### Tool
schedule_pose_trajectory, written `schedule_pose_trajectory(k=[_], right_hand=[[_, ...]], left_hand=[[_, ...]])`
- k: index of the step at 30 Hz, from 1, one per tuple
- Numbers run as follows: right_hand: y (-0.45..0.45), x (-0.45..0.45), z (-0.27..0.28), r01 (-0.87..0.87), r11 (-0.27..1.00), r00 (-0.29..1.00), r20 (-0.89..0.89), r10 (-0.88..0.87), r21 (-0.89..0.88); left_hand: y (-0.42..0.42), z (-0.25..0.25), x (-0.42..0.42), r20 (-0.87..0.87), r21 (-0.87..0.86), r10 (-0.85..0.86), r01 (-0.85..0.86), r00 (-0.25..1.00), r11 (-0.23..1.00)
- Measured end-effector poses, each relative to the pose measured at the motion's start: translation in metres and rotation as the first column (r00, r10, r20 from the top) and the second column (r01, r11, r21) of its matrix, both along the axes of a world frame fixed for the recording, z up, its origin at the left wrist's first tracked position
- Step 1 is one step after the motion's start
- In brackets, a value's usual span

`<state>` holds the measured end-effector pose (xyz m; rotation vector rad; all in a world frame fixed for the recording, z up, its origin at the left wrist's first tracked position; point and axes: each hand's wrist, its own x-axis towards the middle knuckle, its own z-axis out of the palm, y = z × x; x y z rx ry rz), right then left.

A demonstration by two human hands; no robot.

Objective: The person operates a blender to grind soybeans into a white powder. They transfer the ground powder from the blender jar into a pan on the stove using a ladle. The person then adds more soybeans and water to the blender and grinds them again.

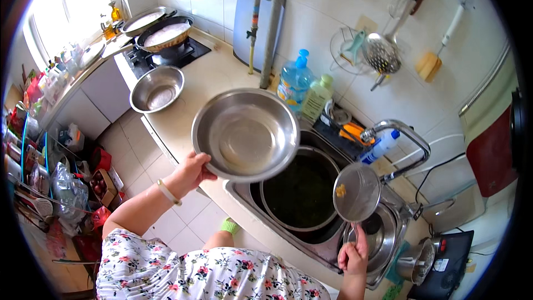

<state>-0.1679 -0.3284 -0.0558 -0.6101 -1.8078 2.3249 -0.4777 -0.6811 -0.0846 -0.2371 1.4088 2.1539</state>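
My left hand [199, 171] grips the near left rim of a large stainless steel basin [245, 135], raised over the counter and the sink's left edge. A little cloudy liquid seems to lie in its bottom. In my right hand [354, 254] is the handle of a fine mesh strainer [357, 191], held over the sink near the tap. A small yellowish clump [340, 190] sits in the mesh. Below, a big metal pot [297, 228] with dark green contents stands in the left sink bowl. Another steel basin [385, 243] is in the right bowl, partly behind the strainer.
A chrome tap [410, 133] arches beside the strainer. Bottles, among them a blue pump bottle [295, 81], line the wall. A smaller steel bowl [157, 89] stands on the counter near the hob [187, 52], which bears a pan [164, 35]. A vertical pipe [275, 29] rises behind.
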Motion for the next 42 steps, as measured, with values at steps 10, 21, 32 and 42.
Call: schedule_pose_trajectory(k=[10, 21, 32, 42], right_hand=[[-0.046, 0.001, 0.002, 0.330, 0.943, 0.940, 0.074, -0.333, 0.045], [-0.005, 0.112, 0.056, 0.787, 0.569, 0.600, -0.079, -0.796, 0.240], [0.171, 0.271, 0.034, -0.389, 0.285, 0.060, 0.333, -0.941, 0.876], [0.175, 0.293, 0.038, -0.229, 0.082, 0.212, 0.132, -0.968, 0.970]], left_hand=[[0.009, -0.054, -0.217, -0.243, 0.023, 0.309, -0.313, 0.919, 0.950], [-0.034, -0.202, -0.375, -0.177, 0.068, 0.181, -0.171, 0.968, 0.983], [-0.024, -0.141, -0.193, -0.310, -0.188, 0.163, -0.228, 0.937, 0.955], [-0.016, -0.117, -0.077, -0.417, -0.184, 0.054, -0.142, 0.907, 0.973]])
